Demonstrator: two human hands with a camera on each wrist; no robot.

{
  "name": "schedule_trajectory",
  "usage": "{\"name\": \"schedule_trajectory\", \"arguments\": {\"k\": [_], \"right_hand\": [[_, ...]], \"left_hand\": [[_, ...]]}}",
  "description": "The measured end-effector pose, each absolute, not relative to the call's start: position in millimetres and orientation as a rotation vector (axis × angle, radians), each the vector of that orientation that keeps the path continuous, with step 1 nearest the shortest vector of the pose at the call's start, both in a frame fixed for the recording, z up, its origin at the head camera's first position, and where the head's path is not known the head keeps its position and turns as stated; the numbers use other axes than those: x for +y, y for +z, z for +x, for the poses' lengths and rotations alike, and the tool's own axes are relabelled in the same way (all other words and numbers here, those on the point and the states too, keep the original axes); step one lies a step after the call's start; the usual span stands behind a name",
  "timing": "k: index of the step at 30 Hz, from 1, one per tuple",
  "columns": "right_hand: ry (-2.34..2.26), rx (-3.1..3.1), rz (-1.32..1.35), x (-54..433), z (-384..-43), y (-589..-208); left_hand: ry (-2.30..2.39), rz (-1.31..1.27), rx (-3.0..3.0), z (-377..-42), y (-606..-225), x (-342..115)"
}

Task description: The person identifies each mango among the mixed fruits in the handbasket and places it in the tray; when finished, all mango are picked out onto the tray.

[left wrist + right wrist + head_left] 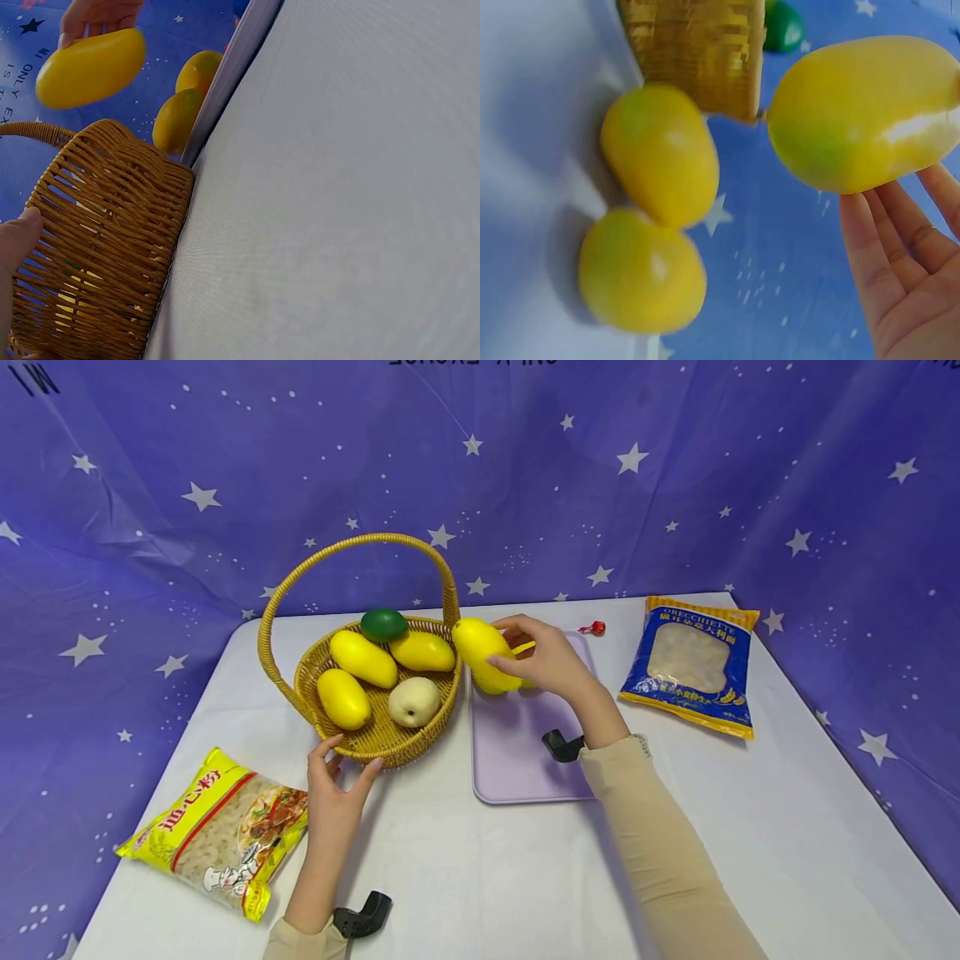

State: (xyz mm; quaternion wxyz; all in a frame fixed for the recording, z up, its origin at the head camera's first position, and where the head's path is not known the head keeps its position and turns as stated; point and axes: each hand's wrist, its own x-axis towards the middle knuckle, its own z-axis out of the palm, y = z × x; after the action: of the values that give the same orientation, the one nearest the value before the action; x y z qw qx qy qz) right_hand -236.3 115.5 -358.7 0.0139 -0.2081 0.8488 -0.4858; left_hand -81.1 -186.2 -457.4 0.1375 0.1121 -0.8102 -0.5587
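Observation:
My right hand [547, 656] holds a yellow mango [480, 647] above the lilac tray [517, 764], beside the basket's right rim. Two more mangoes [660, 157] lie side by side on the tray, mostly hidden behind the hand and held mango in the head view. At the front of the wicker basket [431, 739], my left hand [337, 797] grips the rim, thumb against the woven side. Inside sit three yellow mangoes [343, 699], a dark green oval fruit [385, 625] and a pale pear [414, 702]. The basket's tall handle [360, 537] arches over them.
A yellow food packet [217, 835] lies at the left, next to my left forearm. To the right of the tray is a blue orecchiette bag [686, 664]. A small red-wrapped item [596, 627] sits behind the tray. A starry purple cloth [525, 485] hangs behind the table.

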Motion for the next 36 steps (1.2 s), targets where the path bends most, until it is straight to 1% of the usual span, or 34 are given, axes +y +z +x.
{"name": "schedule_trajectory", "arguments": {"k": [9,17,25,27,31,36], "right_hand": [[-1.605,2.706,-0.366,162.3,-242.7,-372.3],[-1.742,2.646,-0.077,195.6,-251.6,-399.5],[-1.856,2.430,0.413,209.6,-259.5,-422.2],[-1.879,2.375,0.499,212.1,-261.7,-426.0],[-1.903,2.305,0.584,214.5,-264.3,-429.8],[-1.861,2.293,0.600,210.6,-268.9,-428.4]], "left_hand": [[-1.610,0.328,-2.354,-80.6,-455.8,-185.6],[-1.606,0.331,-2.351,-80.7,-456.7,-185.7],[-1.632,0.328,-2.344,-80.5,-456.6,-185.6],[-1.641,0.323,-2.341,-80.7,-457.2,-186.3],[-1.643,0.311,-2.337,-81.6,-459.8,-187.9],[-1.626,0.305,-2.335,-81.0,-458.8,-186.7]]}}
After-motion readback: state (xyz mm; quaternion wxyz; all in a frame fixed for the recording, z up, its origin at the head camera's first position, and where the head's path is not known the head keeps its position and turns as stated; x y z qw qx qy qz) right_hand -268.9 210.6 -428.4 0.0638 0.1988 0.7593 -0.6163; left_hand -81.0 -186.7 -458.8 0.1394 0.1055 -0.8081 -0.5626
